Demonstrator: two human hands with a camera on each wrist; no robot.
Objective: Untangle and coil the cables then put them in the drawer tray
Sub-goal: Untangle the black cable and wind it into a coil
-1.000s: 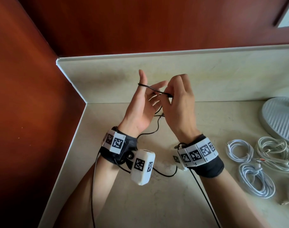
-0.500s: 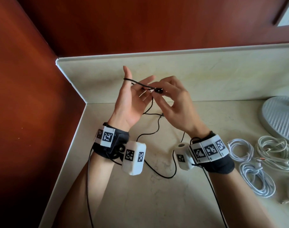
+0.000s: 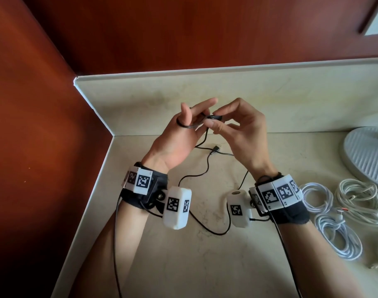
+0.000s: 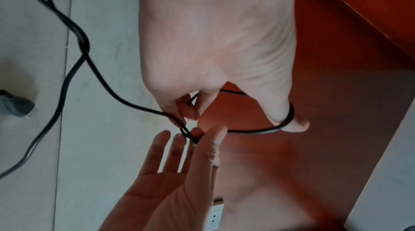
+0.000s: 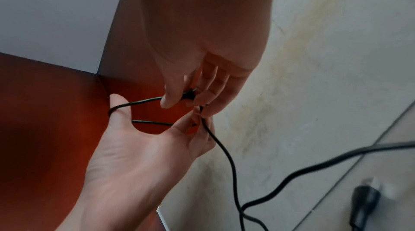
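A thin black cable runs from the counter up to both hands, which are raised above the back of the counter. My left hand has a loop of it round the thumb, and its fingers hold the strand. My right hand pinches the cable's small black end between thumb and fingers, right against the left fingertips. In the right wrist view the cable hangs from the two hands. Its USB plug lies on the counter below them. No drawer tray is in view.
Three coiled white cables lie on the counter at the right. Behind them is a white ribbed round object. A wooden wall closes the left side, and a low stone backsplash runs along the back.
The right hand has brought the cable's end round, so the strand that was hooked high on the left hand now loops round the left thumb. Both wrists have moved apart.
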